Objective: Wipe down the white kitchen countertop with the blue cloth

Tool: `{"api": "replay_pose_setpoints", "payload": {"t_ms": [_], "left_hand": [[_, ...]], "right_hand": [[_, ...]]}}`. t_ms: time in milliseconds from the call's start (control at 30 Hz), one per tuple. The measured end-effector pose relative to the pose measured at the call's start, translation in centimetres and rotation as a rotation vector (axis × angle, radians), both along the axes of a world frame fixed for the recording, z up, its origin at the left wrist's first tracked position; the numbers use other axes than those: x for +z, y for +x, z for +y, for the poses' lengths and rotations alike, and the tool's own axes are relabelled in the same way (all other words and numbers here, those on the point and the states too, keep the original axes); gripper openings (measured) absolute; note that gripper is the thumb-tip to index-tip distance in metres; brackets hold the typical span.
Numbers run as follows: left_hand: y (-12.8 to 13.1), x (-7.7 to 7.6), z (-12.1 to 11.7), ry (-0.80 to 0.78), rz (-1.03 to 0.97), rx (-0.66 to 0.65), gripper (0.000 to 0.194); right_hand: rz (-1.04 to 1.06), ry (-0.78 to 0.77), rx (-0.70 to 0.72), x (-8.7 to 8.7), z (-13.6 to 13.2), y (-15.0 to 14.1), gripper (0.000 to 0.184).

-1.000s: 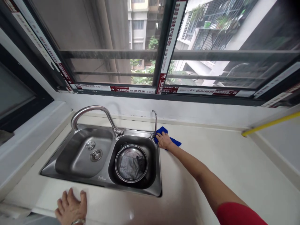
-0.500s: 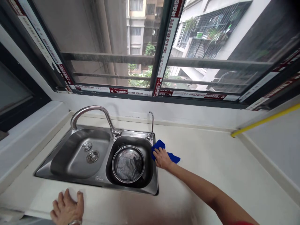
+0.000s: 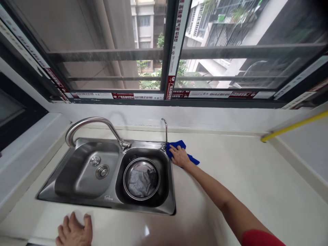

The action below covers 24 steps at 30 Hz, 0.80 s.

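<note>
My right hand [image 3: 180, 156] presses the blue cloth [image 3: 193, 159] down with open fingers, and my open left hand [image 3: 73, 230] steadies me on the counter [image 3: 230, 171].

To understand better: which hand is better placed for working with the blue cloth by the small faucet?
Probably the right hand: it rests on the blue cloth, beside the small faucet. The left hand lies at the counter's front edge, across the sink from it.

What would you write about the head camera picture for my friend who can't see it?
A right hand presses a blue cloth on the counter beside a steel double sink. The left hand rests near the counter's front edge.
</note>
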State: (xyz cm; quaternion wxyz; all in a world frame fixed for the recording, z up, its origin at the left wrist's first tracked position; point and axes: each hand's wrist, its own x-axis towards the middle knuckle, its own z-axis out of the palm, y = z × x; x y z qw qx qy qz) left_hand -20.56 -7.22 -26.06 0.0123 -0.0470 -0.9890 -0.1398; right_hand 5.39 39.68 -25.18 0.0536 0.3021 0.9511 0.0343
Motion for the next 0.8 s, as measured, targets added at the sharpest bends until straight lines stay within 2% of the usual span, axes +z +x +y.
{"api": "replay_pose_setpoints", "payload": {"t_ms": [167, 367, 600, 700, 800], "left_hand": [[0.0, 0.2, 0.3, -0.019, -0.006, 0.0, 0.085], [0.0, 0.4, 0.3, -0.025, -0.01, 0.001, 0.084], [0.2, 0.8, 0.5, -0.003, -0.02, 0.019, 0.086], [0.2, 0.7, 0.4, -0.004, -0.017, 0.005, 0.085], [0.1, 0.3, 0.3, 0.002, -0.003, -0.001, 0.084]], "right_hand": [[-0.03, -0.027, 0.105, 0.0, 3.2, -1.3, 0.047], [-0.066, -0.036, 0.292, -0.1, 5.7, -1.1, 0.048], [-0.034, 0.009, 0.273, -0.6, 5.0, -0.4, 0.047], [-0.015, -0.001, 0.232, -0.6, 4.5, -0.4, 0.048], [-0.031, -0.008, 0.252, -0.2, 4.7, -0.6, 0.048]]}}
